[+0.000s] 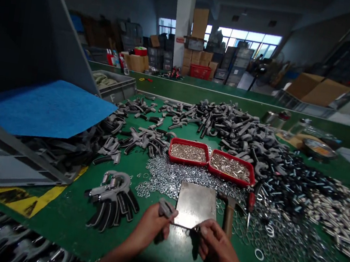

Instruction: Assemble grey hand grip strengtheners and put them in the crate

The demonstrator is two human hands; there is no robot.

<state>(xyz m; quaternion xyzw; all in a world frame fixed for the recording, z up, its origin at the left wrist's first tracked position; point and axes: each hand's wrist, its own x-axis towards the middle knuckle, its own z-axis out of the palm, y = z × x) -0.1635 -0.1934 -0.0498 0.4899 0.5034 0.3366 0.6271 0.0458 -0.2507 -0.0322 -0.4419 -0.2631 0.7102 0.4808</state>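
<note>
My left hand (153, 223) is closed around a grey handle part (166, 208), just left of the metal plate (196, 204). At the plate's lower right corner, my right hand (213, 239) pinches a small dark piece (197, 228) whose shape is hard to make out. A hammer (229, 214) lies right of the plate, and beyond it a red-handled screwdriver (251, 202). Behind the plate, many small metal rings (162, 172) are spread below two red trays (187, 162) (229, 180) of small metal pins. Assembled grippers with springs (113, 198) lie to the left.
Grey handle parts (225, 116) are heaped at the back. Black parts with bolts (304, 184) and metal cylinders (342, 211) cover the right side. A large grey crate (20, 165) with a blue sheet (48, 109) stands left. A metal bowl (318, 149) sits back right.
</note>
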